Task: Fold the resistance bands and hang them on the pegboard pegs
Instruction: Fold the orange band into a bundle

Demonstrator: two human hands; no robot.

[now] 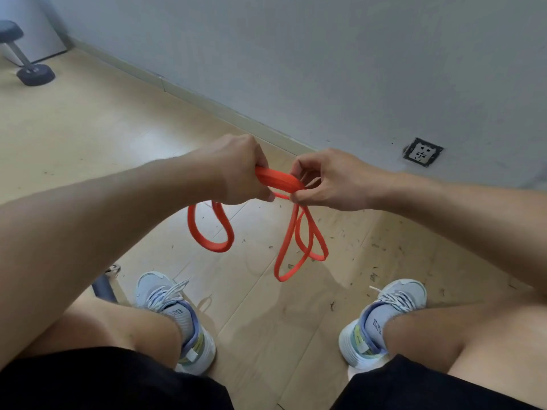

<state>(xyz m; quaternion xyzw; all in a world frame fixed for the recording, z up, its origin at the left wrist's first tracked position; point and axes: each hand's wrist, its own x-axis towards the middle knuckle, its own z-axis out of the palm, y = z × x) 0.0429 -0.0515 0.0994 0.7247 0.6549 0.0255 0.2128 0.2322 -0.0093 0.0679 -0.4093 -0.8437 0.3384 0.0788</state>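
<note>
Home workout room: dumbbell (28,51) on wooden floor (88,119), wall socket (422,151).

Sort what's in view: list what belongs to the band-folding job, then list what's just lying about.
Part of the job:
orange resistance band, several strands gathered between the hands, loops hanging
left hand, gripping the bundle
right hand, pinching the bundle

Just lying about:
dumbbell on the floor, far left
wall socket
No pegboard is in view.

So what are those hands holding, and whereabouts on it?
Both hold one orange resistance band. The left hand grips the bunched strands at the top; the right hand pinches them just beside it. The loops hang free below.
</note>
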